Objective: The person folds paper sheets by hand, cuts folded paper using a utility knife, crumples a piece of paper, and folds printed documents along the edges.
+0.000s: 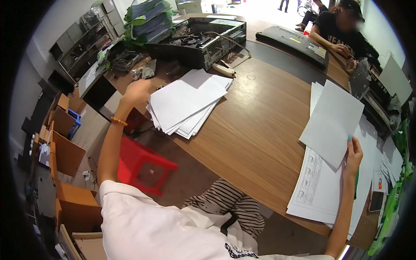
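Observation:
My right hand (353, 157) grips a blank white sheet of paper (333, 121) by its lower right edge, thumb and fingers closed on it. The sheet is raised at a slant over a pile of papers (313, 190) with printed drawings on the right of the table. My left hand (138, 92), below an orange bead bracelet (118, 121), is by the table's left edge with its fingers curled. Whatever is in those fingers, if anything, I cannot make out. Just right of it lies an uneven stack of white paper (186, 102).
An opened computer case (208, 47) and green-wrapped bundles (149, 21) stand at the back left. A closed laptop (292, 43) lies at the back. Across the table sits a person (342, 34). A red stool (143, 167) stands below left; a phone (376, 201) lies far right.

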`<state>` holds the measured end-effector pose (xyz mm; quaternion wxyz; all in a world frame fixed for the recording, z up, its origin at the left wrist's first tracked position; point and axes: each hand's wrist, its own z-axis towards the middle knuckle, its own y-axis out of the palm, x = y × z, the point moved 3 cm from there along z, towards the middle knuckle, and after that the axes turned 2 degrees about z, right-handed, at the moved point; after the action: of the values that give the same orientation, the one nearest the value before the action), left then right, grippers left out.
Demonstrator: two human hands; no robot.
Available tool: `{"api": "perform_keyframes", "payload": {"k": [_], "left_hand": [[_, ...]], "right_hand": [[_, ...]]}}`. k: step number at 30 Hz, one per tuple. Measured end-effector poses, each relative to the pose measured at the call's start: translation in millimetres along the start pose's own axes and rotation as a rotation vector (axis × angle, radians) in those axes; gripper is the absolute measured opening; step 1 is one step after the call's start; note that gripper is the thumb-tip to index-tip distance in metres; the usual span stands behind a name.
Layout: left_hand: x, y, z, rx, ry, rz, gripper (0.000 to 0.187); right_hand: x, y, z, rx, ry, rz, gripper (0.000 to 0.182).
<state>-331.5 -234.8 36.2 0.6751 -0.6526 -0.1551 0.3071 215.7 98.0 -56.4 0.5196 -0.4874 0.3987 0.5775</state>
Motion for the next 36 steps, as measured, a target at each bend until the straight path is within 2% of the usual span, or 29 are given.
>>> {"api": "perform_keyframes", "payload": {"k": [1,2,4,5,7,8,9,11,12,14,18,20,24,26,27,29,31,33,35,36], "left_hand": [[-16,6,-7,-0.147,-0.031,-0.009,0.021],[-29,10,-14,-0.147,-0.040,-0.002,0.021],[-43,26,-22,-0.188,0.065,-0.496,0.026],[-47,35,-24,-0.191,0.057,-0.492,0.026],[-51,48,-24,-0.037,0.029,-0.581,0.030],[-53,55,-23,0.006,-0.058,-0.589,0.029],[-54,64,-22,0.005,-0.059,-0.590,0.029],[-58,77,-19,0.176,-0.056,-0.886,0.030],[-55,76,-22,0.174,-0.057,-0.886,0.030],[-49,79,-28,0.019,-0.129,-1.083,0.031],[-48,99,-30,0.022,-0.254,-1.219,0.024],[-37,91,-33,0.158,-0.299,-1.202,0.033],[-36,94,-35,0.058,-0.430,-1.087,0.027],[-32,92,-34,0.249,-0.307,-1.166,0.022],[-38,95,-34,0.247,-0.305,-1.168,0.022],[-68,98,-36,0.316,-0.333,-1.190,0.024],[-102,90,-42,0.559,-0.458,-0.979,0.025],[-121,69,-48,0.784,-0.519,-1.051,0.027],[-127,44,-46,0.898,-0.508,-1.183,0.026],[-119,31,-47,0.892,-0.508,-1.187,0.026]], "right_hand": [[2,0,1,-0.024,-0.033,0.033,0.019],[3,1,2,-0.048,-0.065,0.065,0.018],[0,3,1,-0.041,-0.045,0.061,0.018],[1,3,1,-0.028,-0.025,0.046,0.018],[3,5,1,-0.033,-0.047,0.081,0.019],[-2,5,-2,-0.017,-0.033,0.027,0.019],[-6,6,-4,0.002,-0.021,-0.028,0.020],[-4,6,-3,0.007,-0.028,-0.026,0.020],[-3,6,-3,0.013,-0.034,-0.023,0.021],[1,0,0,-0.004,-0.001,-0.018,0.022],[2,-2,1,-0.011,0.044,-0.055,0.023],[0,-1,0,-0.011,0.054,-0.045,0.022],[-2,0,-2,0.002,0.042,-0.039,0.023],[-1,-2,0,0.000,0.053,-0.066,0.023],[-1,-3,0,0.000,0.065,-0.092,0.023],[0,-1,0,-0.008,0.035,-0.024,0.023],[3,0,0,-0.010,0.010,0.044,0.024],[4,0,3,-0.003,-0.009,0.029,0.024],[0,2,1,0.003,0.003,0.030,0.023],[-1,3,-1,-0.001,0.018,0.032,0.021]]}}
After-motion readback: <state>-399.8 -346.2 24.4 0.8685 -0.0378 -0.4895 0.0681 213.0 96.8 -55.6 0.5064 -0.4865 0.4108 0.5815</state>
